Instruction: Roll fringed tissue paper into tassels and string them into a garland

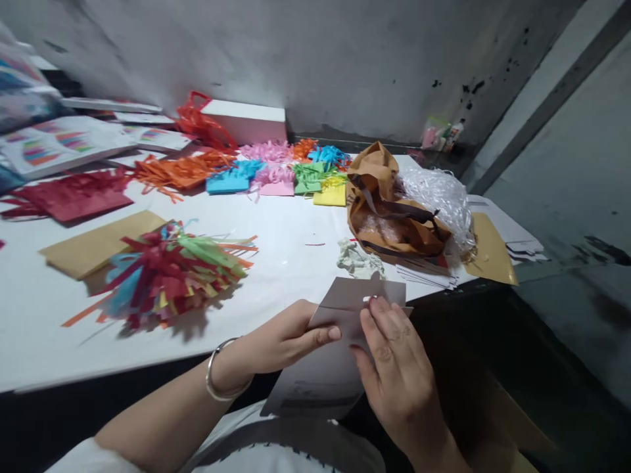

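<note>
Left hand (pixel 290 338) gripping a greyish card (pixel 328 376) by its edge, thumb on top, right hand (pixel 400 368) with fingers pretty much straight, laid on it, crumpled pale stuff (pixel 355 260) just past those fingertips, big messy tassel bunch (pixel 180 282) left of the left fingers

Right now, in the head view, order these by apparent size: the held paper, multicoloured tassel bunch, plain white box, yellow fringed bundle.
Multicoloured tassel bunch and held paper: too close to rank; paper sits nearer the camera
Plain white box
Yellow fringed bundle
</note>
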Demonstrator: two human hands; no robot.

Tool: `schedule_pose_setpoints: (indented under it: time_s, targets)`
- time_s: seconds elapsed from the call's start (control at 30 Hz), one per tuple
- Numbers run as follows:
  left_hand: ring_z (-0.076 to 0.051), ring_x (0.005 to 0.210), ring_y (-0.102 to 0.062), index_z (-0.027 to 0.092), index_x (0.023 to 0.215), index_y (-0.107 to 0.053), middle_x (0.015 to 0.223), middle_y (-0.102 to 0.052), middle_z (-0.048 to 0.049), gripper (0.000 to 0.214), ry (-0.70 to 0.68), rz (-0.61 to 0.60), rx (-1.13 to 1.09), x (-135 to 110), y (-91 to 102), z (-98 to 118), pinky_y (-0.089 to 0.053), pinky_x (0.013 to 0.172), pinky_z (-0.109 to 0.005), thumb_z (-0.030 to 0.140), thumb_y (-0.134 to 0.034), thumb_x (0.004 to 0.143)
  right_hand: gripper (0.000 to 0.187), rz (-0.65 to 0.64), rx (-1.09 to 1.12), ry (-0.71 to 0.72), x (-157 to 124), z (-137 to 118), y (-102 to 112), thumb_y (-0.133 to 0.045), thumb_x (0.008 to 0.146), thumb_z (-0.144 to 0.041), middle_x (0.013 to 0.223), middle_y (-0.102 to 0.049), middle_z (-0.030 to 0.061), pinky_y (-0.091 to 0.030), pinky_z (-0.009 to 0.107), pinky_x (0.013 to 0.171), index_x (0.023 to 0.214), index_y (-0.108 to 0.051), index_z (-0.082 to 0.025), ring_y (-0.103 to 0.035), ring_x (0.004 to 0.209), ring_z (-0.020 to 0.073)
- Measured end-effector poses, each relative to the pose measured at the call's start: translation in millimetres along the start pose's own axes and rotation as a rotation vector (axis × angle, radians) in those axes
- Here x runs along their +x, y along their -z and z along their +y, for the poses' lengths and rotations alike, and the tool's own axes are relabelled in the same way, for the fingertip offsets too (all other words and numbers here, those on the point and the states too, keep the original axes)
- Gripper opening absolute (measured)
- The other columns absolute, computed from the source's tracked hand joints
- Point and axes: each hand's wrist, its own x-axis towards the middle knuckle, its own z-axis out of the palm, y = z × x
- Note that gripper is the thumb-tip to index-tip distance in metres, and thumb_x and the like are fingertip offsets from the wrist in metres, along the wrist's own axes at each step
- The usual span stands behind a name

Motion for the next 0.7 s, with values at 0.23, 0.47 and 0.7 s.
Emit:
schedule_pose_setpoints:
  time_s: [0.23,0.47,0.7]
  targets:
    - [-0.009,0.055,-0.033,0.016,0.069,-0.052,0.061,-0.037,0.0053,0.042,0.002,0.275,0.110,-61,31.5,-13,-0.030,0.051,-0.020,0.042,-0.044,0.101,0.055,0.011,0.172,0.181,51,-26,-37,-0.068,0.085,-0.002,0.119,-0.068,0.0165,-0.051,0.036,0.099,0.137,-0.051,-0.004,-0.061,0.115,0.0236]
    - [-0.010,0.060,-0.043,0.014,0.078,-0.064,0.067,-0.056,0.0006,0.045,-0.037,0.380,0.045,-84,42.9,-27,-0.040,0.059,-0.021,0.046,-0.043,0.102,0.019,-0.384,0.476,0.186,96,-37,-60,-0.061,0.088,-0.011,0.093,-0.065,0.0081,-0.052,0.033,0.074,0.107,-0.060,-0.014,-0.062,0.085,0.0208]
    - [-0.020,0.084,-0.064,0.018,0.129,-0.058,0.098,-0.070,-0.0072,0.070,0.001,0.540,-0.090,-88,26.2,-40,-0.054,0.074,-0.026,0.065,-0.070,0.078,0.018,-1.191,0.267,0.177,168,-35,-63,-0.071,0.082,-0.021,0.076,-0.066,0.0034,-0.042,0.032,0.071,0.065,-0.065,-0.018,-0.062,0.080,0.0213]
